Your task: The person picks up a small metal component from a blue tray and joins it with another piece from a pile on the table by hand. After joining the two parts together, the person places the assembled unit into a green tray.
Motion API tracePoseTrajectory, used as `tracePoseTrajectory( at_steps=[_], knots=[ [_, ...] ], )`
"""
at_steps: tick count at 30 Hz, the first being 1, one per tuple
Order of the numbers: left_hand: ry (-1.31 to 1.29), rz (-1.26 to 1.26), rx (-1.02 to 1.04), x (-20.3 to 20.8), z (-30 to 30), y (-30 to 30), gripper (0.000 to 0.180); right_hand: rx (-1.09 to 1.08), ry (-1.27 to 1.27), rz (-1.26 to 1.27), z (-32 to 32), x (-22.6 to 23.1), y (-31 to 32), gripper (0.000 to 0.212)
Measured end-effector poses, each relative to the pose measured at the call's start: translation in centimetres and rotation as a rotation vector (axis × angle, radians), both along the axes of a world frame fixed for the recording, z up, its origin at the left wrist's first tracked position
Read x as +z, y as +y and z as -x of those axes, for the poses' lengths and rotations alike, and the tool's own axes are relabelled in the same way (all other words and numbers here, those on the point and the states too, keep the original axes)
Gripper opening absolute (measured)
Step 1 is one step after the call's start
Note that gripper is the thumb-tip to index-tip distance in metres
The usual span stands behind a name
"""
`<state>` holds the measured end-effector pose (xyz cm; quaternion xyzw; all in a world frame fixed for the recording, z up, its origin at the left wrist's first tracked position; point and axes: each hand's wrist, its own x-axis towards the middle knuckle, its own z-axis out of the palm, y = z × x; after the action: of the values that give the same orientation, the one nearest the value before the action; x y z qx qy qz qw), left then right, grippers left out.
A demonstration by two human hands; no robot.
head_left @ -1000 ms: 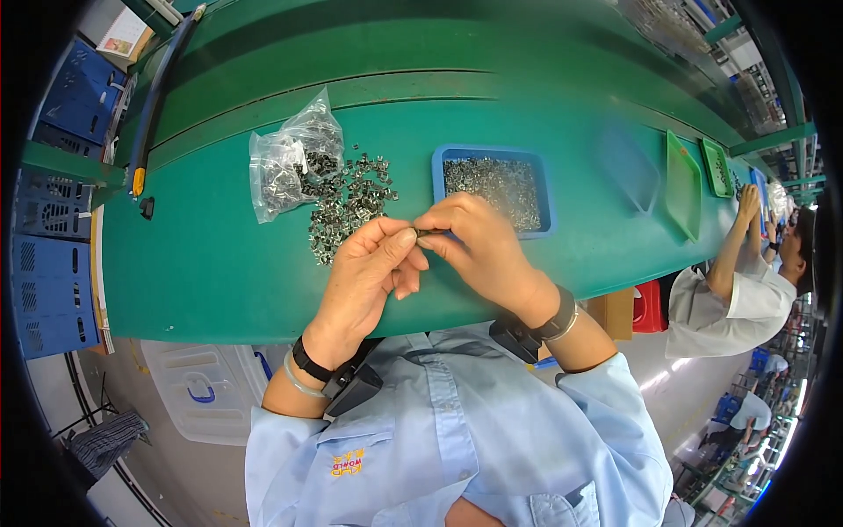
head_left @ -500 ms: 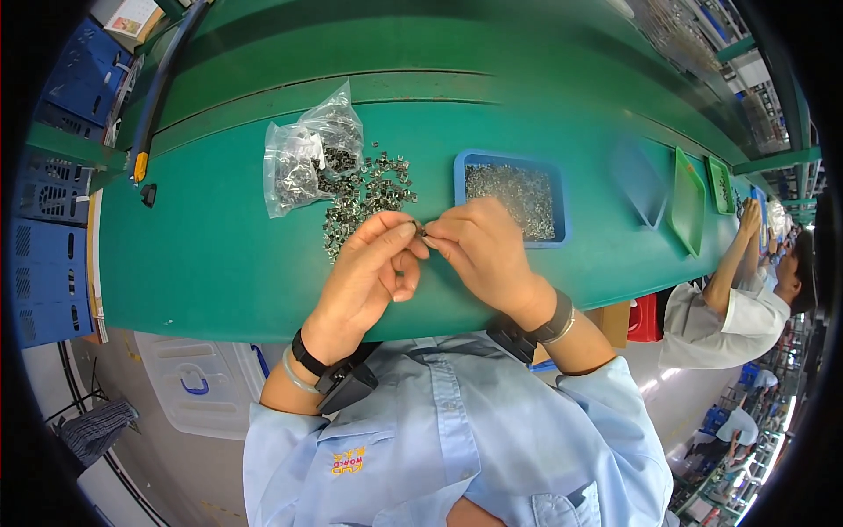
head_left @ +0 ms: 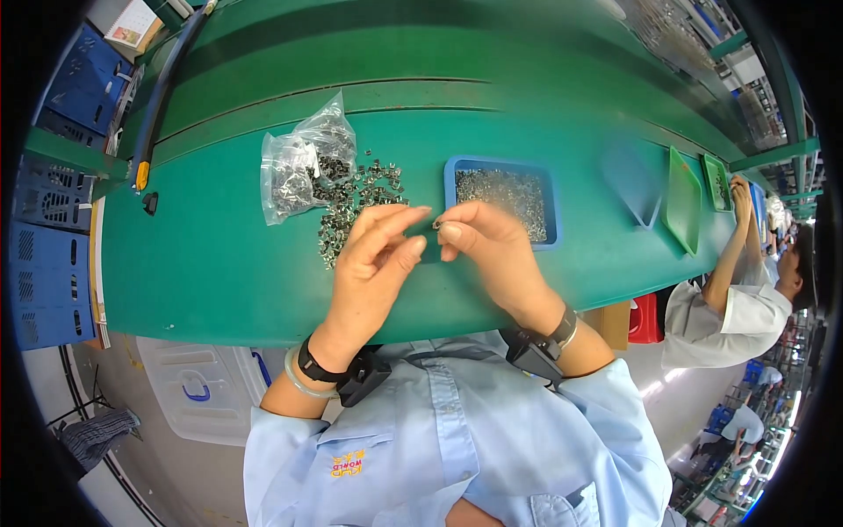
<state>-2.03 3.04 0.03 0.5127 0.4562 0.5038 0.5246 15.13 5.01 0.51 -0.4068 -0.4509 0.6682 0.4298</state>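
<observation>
My right hand (head_left: pixel 493 253) pinches a small dark metal part (head_left: pixel 437 225) between thumb and fingertips; its exact shape is too small to make out. Facing it, my left hand (head_left: pixel 373 268) has its thumb and fingers apart with nothing visible between them. Just beyond the left hand lies a loose heap of small shiny metal pieces (head_left: pixel 335 230). Behind the heap, a clear plastic bag (head_left: pixel 285 162) holds more of these pieces. Beyond my right hand stands a blue tray (head_left: pixel 551 189) filled with many small silvery pieces.
The green tabletop (head_left: pixel 202 272) carries a pale blue tray (head_left: pixel 634 189) and two green trays (head_left: pixel 683 206) at the right. A co-worker in a white top (head_left: pixel 724 321) reaches in there. Blue crates (head_left: pixel 51 272) stand at the left; a clear lidded box (head_left: pixel 198 386) sits below the table edge.
My hands have come apart from their shared pinch. The left fingers have spread, while the right hand keeps a small metal part and has moved slightly right.
</observation>
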Motion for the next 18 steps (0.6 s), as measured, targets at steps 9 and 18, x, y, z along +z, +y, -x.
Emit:
tracePoseTrajectory(
  at_steps=[9, 18],
  knots=[
    [-0.104, -0.093, -0.059, 0.3, -0.6, -0.5, 0.013, 0.041, 0.118, 0.044, -0.1, 0.5, -1.5, 0.012],
    [-0.478, 0.287, -0.168, 0.4, -0.8, -1.3, 0.013, -0.17, -0.473, -0.818, -0.9, 0.5, -1.9, 0.021]
  ],
)
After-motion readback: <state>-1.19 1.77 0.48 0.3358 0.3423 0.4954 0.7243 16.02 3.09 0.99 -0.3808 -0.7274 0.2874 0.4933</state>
